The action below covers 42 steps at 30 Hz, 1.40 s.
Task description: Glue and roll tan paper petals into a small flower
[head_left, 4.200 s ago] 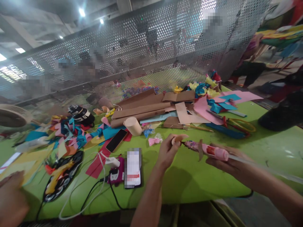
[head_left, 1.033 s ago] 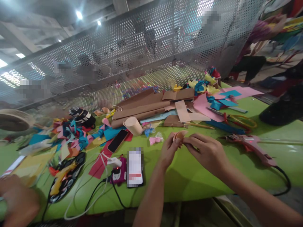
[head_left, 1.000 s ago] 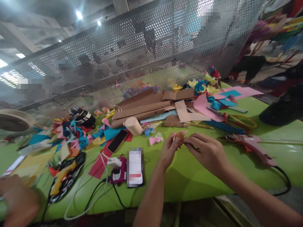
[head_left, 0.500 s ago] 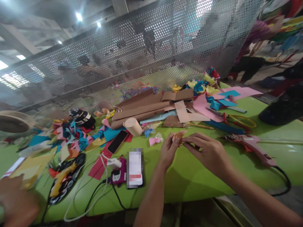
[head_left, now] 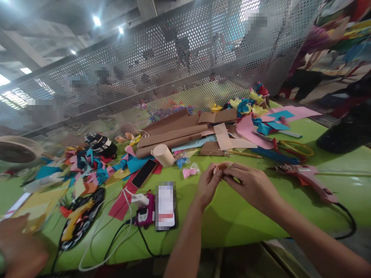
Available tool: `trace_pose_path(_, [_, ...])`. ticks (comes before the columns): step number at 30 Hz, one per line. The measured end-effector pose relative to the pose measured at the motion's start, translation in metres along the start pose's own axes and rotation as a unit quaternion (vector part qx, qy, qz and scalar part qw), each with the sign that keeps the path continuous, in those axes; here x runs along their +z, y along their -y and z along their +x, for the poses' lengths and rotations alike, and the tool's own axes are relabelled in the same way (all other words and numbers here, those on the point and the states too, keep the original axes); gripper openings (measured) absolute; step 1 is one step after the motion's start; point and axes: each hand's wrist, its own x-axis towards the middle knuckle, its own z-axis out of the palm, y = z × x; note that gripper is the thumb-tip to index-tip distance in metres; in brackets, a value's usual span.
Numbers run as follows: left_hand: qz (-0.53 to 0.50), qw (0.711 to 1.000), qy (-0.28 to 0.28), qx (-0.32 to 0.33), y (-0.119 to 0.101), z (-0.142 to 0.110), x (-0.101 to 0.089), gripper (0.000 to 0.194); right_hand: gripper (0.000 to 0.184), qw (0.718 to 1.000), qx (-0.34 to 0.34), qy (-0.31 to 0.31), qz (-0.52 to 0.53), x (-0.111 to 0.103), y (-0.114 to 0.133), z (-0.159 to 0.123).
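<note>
My left hand point(head_left: 208, 185) and my right hand point(head_left: 251, 186) meet above the green table point(head_left: 232, 220), both pinching a small curled tan paper piece point(head_left: 220, 166) between fingertips. A pink hot glue gun point(head_left: 307, 179) lies on the table to the right of my right hand, its black cord trailing off toward the table edge.
Two phones point(head_left: 164, 205) point(head_left: 143, 173), a charger and cables lie to the left. A tan paper roll point(head_left: 162, 154), brown card strips point(head_left: 174, 133), coloured paper scraps and scissors point(head_left: 292, 148) crowd the far side. Another person's hand point(head_left: 20, 251) rests at lower left. A perforated metal screen stands behind.
4.2 s ago my right hand held the glue gun against the paper piece; it has since laid the gun down at right and joined the left hand on the piece, now held slightly lower.
</note>
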Motion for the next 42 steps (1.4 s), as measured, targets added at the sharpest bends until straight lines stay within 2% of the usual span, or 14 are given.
trace_pose_path(11, [-0.014,1.0,-0.013,-0.025,0.001,0.002,0.002,0.053,0.017,0.999,0.021,-0.024,0.013,-0.004,0.001,-0.001])
trace_pose_path(18, [0.031,0.999,-0.029,0.004,0.001,0.0,0.001,0.048,0.018,0.996,0.039,-0.063,0.045,-0.006,0.004,-0.004])
trace_pose_path(26, [0.013,0.999,-0.021,0.045,-0.001,-0.001,0.001,0.051,0.006,0.99,0.046,-0.094,0.095,-0.004,0.01,-0.012])
trace_pose_path(34, [-0.026,0.998,0.006,0.051,-0.002,-0.002,0.003,0.051,0.011,0.987,-0.001,-0.157,0.036,0.007,0.009,-0.018])
trace_pose_path(42, [-0.036,0.999,-0.008,0.035,0.001,-0.002,0.004,0.058,0.017,0.988,-0.03,-0.151,-0.014,0.01,0.007,-0.022])
